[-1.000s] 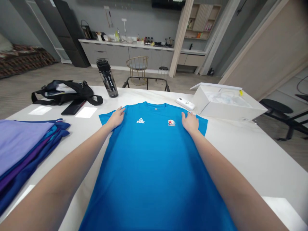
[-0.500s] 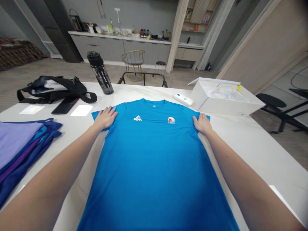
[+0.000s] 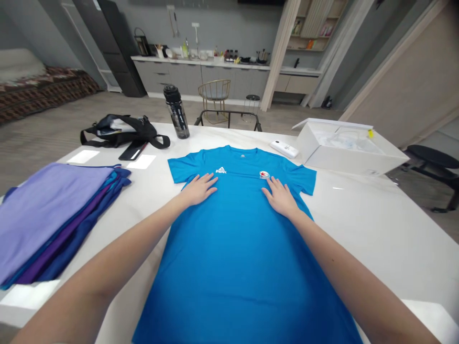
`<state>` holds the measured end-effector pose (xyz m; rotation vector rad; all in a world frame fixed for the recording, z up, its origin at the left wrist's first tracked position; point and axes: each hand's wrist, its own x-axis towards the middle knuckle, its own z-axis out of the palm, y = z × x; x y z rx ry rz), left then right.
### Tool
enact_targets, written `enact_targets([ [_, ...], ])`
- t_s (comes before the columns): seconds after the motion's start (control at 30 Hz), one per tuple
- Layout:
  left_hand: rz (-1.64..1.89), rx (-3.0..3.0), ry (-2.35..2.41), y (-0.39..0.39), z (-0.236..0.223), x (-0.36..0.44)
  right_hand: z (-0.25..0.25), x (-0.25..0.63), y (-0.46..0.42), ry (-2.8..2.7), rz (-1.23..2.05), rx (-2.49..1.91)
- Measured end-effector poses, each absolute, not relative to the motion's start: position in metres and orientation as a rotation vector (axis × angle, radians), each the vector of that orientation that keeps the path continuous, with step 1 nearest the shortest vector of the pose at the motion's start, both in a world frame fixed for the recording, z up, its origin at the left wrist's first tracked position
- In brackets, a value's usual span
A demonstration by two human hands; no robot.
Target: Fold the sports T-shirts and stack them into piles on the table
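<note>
A blue T-shirt (image 3: 236, 239) lies spread out face up on the white table (image 3: 362, 229), its collar toward the far side and both short sleeves stretched outward. My left hand (image 3: 199, 189) rests flat on the chest just below the white logo, with fingers spread. On the other side of the chest, my right hand (image 3: 280, 196) lies flat under the round red-and-white badge, fingers apart. Neither hand grips the cloth. The lower hem runs out of view at the bottom.
Folded clothes (image 3: 60, 200) in purple and blue are stacked at the left. Behind them are a black bag (image 3: 124, 129), a phone (image 3: 133, 150) and a dark bottle (image 3: 177, 112). At the back right stand a white device (image 3: 284, 149) and an open white box (image 3: 351, 153).
Both hands have moved inward from the sleeves onto the chest of the T-shirt, leaving the sleeves uncovered. The camera view has turned somewhat to the left.
</note>
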<state>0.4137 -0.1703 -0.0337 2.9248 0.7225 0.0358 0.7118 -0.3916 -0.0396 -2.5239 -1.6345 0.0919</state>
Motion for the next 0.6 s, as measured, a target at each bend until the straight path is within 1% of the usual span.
enact_targets([
  [0.13, 0.033, 2.855, 0.823, -0.214, -0.041, 0.383, -0.043, 0.715, -0.443, -1.513, 0.02, -2.619],
  [0.23, 0.047, 2.843, 0.875, -0.252, -0.037, 0.367, -0.039, 0.701, -0.481, -1.504, -0.044, -2.562],
  [0.3, 0.064, 2.849, 0.861, -0.282, -0.032, 0.361, -0.035, 0.673, -0.501, -1.579, -0.013, -2.452],
  [0.47, 0.099, 2.878, 0.687, -0.364, -0.024, 0.352, -0.027, 0.565, -0.539, -1.829, 0.203, -2.129],
  [0.6, 0.179, 2.877, 0.531, -0.428, -0.025, 0.332, -0.028, 0.503, -0.573, -1.894, 0.249, -1.964],
])
